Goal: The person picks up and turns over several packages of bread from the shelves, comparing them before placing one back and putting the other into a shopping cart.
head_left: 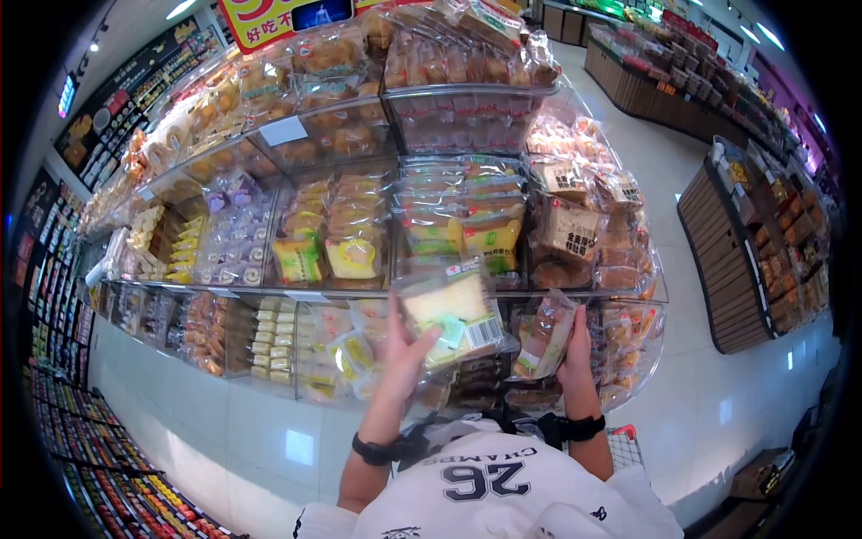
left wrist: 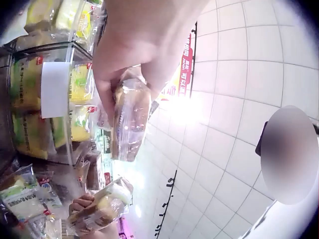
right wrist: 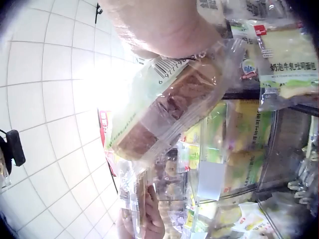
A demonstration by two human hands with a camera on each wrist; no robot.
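Observation:
My left hand (head_left: 410, 353) grips a clear bag of sliced bread (head_left: 452, 305) by its left side, thumb across the front. A barcode and a pale green label show on that bag. In the left wrist view the same bread bag (left wrist: 130, 119) appears edge-on below the fingers. My right hand (head_left: 576, 349) holds a second packaged bread (head_left: 544, 337), brown with a green and clear wrapper, by its right side. The right wrist view shows this brown bread pack (right wrist: 172, 107) close up, its barcode just under the hand. Both packs are held up in front of the shelf, side by side.
A tiered bread display (head_left: 305, 295) with clear dividers fills the front. Yellow bread packs (head_left: 352, 258) lie in its middle bins, and brown toast packs (head_left: 567, 229) at the right. A shopping cart (head_left: 626, 440) stands close at my right. Another wooden display stand (head_left: 718, 260) is across the aisle.

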